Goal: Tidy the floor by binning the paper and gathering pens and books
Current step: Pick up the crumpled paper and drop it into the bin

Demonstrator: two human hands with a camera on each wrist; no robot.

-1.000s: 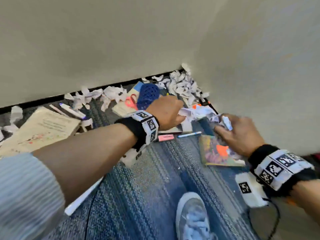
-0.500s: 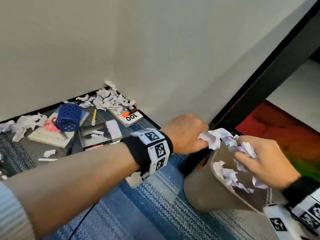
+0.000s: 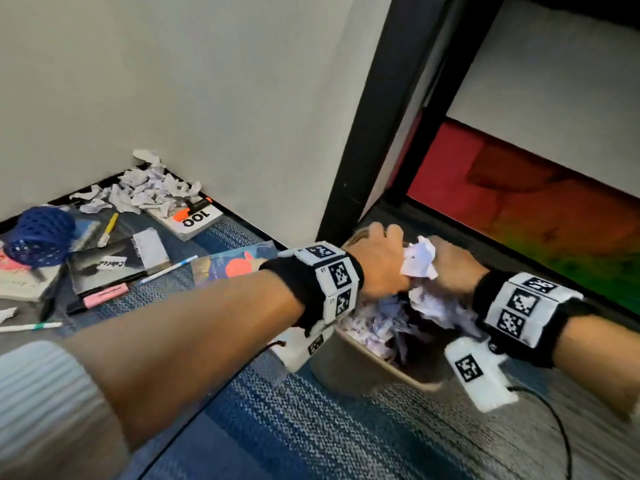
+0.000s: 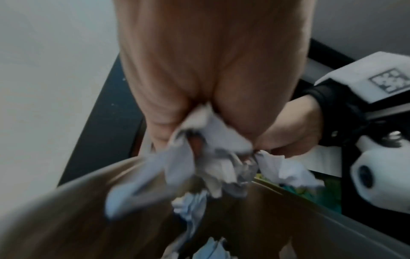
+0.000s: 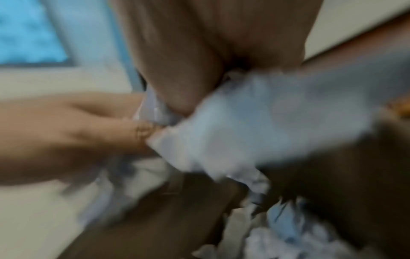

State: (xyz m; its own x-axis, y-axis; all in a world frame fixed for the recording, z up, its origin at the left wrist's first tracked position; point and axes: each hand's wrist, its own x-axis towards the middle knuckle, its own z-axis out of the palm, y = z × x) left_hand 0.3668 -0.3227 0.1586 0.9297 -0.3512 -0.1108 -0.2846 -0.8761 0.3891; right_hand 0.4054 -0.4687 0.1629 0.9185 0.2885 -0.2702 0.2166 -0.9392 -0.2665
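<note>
Both hands hover side by side over a tan waste bin (image 3: 349, 370) that holds several crumpled papers. My left hand (image 3: 379, 263) grips a wad of crumpled white paper (image 4: 206, 157), and my right hand (image 3: 452, 268) grips another wad of crumpled paper (image 3: 420, 259) that hangs into the bin mouth. More crumpled paper (image 3: 145, 188) lies heaped in the wall corner. Books (image 3: 110, 263) lie on the blue carpet at left, among a yellow pen (image 3: 108, 228), a white pen (image 3: 169, 269) and a pink highlighter (image 3: 104, 295).
A blue mesh pen cup (image 3: 41, 237) lies on a book at far left. A white "100" booklet (image 3: 194, 218) sits near the corner. A black door frame (image 3: 374, 112) stands just behind the bin. A thin black cable (image 3: 554, 420) runs across the carpet at right.
I turned from the floor corner to the bin at the right. Both hands carried their paper wads from the carpet over the bin mouth and now sit closer together above it.
</note>
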